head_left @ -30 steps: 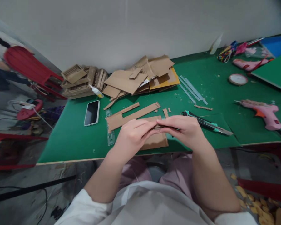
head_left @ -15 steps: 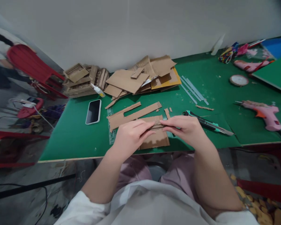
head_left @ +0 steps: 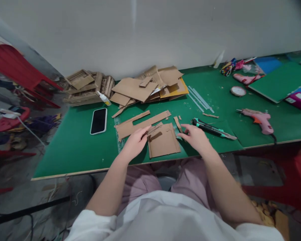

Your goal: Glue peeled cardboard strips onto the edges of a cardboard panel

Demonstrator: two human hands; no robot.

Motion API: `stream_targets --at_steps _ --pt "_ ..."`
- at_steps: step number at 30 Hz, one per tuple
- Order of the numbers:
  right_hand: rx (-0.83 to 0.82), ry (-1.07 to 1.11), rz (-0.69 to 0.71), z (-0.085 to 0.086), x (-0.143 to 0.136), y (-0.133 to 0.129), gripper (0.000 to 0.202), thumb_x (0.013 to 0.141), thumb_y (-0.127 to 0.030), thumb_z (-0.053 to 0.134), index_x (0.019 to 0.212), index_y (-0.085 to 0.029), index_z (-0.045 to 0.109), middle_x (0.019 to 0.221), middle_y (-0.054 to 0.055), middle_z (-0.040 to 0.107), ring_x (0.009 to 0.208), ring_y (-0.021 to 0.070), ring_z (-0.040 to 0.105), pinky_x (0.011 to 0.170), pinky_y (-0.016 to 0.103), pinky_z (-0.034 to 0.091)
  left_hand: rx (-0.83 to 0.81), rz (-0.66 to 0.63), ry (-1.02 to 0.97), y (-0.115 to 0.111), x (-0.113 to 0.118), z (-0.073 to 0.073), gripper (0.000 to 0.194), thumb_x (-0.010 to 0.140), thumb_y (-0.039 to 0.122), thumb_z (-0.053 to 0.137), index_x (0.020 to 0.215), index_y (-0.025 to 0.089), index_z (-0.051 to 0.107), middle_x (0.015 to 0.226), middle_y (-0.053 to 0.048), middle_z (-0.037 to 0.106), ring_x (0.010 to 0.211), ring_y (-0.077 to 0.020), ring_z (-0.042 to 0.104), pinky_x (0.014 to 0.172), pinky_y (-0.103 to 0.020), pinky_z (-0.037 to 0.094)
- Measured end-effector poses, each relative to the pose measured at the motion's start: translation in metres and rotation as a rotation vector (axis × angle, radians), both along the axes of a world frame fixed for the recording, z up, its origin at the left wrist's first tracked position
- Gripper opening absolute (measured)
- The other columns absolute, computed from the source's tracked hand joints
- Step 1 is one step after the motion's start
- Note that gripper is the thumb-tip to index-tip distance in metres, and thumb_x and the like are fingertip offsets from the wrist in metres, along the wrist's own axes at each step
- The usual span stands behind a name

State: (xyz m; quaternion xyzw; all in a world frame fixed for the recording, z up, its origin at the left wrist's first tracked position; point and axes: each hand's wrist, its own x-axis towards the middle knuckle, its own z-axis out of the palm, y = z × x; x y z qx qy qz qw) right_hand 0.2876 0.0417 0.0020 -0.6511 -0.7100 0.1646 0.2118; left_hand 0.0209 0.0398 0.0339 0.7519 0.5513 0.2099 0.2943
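Note:
My left hand is closed on a narrow cardboard strip, pinched between thumb and fingers. That strip hovers over the upper left of a squarish cardboard piece with raised side edges, lying flat on the table. To the right of this piece, my right hand has thumb and fingers apart and looks unladen. Its fingertips are beside a small cardboard scrap. Beyond the right hand lies a black and teal utility knife. A notched cardboard piece rests past the left hand, partly over a clear ruler.
Stacked cardboard, cardboard frames and a glue bottle stand along the wall. A phone lies left. Glue sticks, a tape roll and a pink glue gun are on the right.
My hands have moved apart. The right hand let go of the cardboard strip and shifted right; the left keeps hold of it. The whole view has turned slightly to the right.

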Motion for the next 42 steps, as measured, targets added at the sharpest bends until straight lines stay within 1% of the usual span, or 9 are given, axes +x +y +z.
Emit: stream_targets --at_steps 3,8,14,19,23,27,33,38,42 --pt "0.003 -0.052 -0.005 -0.015 -0.009 0.0 0.039 0.074 -0.017 0.054 0.113 -0.018 0.058 0.089 0.008 0.065 0.076 0.0191 0.061 0.067 0.029 0.046 -0.086 0.019 -0.101 -0.003 -0.005 -0.007 0.041 0.086 0.025 0.038 0.126 0.031 0.043 0.123 -0.004 0.05 0.095 -0.0171 0.056 0.079 -0.031 0.05" --pt "0.025 0.003 -0.095 -0.016 0.004 0.016 0.028 0.077 -0.021 0.051 0.102 -0.016 0.064 0.081 0.008 0.067 0.073 0.0193 0.06 0.071 0.031 0.046 -0.202 0.112 -0.323 -0.006 -0.009 -0.009 0.046 0.084 0.026 0.042 0.129 0.031 0.037 0.108 -0.007 0.052 0.06 -0.0087 0.055 0.048 -0.022 0.051" --pt "0.094 0.285 0.029 -0.008 -0.029 0.011 0.032 0.079 -0.016 0.043 0.104 -0.011 0.062 0.111 0.017 0.058 0.112 0.0273 0.045 0.098 0.047 0.029 -0.072 0.235 -0.454 -0.023 0.006 -0.014 0.042 0.084 0.022 0.041 0.125 0.028 0.042 0.115 -0.007 0.047 0.065 -0.0081 0.059 0.052 -0.021 0.053" --pt "-0.138 0.511 0.293 -0.015 -0.084 0.002 0.029 0.073 -0.012 0.045 0.089 -0.019 0.068 0.084 0.003 0.068 0.075 0.014 0.063 0.072 0.029 0.05 -0.033 0.222 -0.58 -0.067 0.038 -0.028 0.036 0.088 0.026 0.036 0.124 0.023 0.04 0.118 -0.009 0.05 0.087 -0.0158 0.061 0.074 -0.03 0.054" --pt "-0.192 0.689 0.2 -0.02 -0.08 0.025 0.032 0.075 -0.017 0.043 0.1 -0.015 0.063 0.091 0.008 0.068 0.078 0.0144 0.064 0.07 0.029 0.052 0.018 0.033 -0.331 -0.086 0.05 -0.039 0.035 0.089 0.018 0.032 0.122 0.023 0.043 0.12 -0.008 0.052 0.11 -0.0195 0.05 0.096 -0.038 0.041" --pt "-0.117 0.804 -0.009 -0.014 -0.065 0.042 0.047 0.077 -0.013 0.027 0.12 -0.013 0.047 0.114 0.012 0.059 0.098 0.0135 0.058 0.087 0.036 0.045 -0.042 0.022 -0.369 -0.087 0.049 -0.041 0.035 0.089 0.018 0.032 0.122 0.024 0.042 0.12 -0.008 0.052 0.109 -0.0197 0.051 0.097 -0.04 0.04" --pt "-0.575 0.814 0.335 -0.001 -0.09 0.025 0.034 0.072 -0.018 0.048 0.104 -0.019 0.06 0.079 0.006 0.069 0.069 0.015 0.065 0.064 0.031 0.054 -0.379 0.309 -0.884 -0.081 0.04 -0.022 0.054 0.085 0.03 0.046 0.132 0.025 0.02 0.103 -0.009 0.058 0.078 -0.0165 0.065 0.065 -0.029 0.056" --pt "-0.042 0.779 -0.045 -0.008 -0.083 0.032 0.048 0.075 -0.014 0.04 0.122 -0.017 0.044 0.13 0.011 0.046 0.116 0.0152 0.045 0.094 0.034 0.039 -0.453 0.409 -0.946 -0.075 0.033 -0.013 0.062 0.079 0.034 0.054 0.131 0.025 0.021 0.097 -0.007 0.059 0.066 -0.0155 0.065 0.049 -0.023 0.054" --pt "0.219 0.695 -0.173 -0.015 -0.047 0.015 0.032 0.079 -0.023 0.041 0.106 -0.015 0.056 0.112 0.01 0.059 0.101 0.016 0.055 0.088 0.032 0.043 -0.421 0.402 -0.859 -0.066 0.029 -0.01 0.062 0.077 0.038 0.056 0.13 0.024 0.026 0.083 -0.003 0.06 0.057 -0.0142 0.063 0.044 -0.021 0.05"
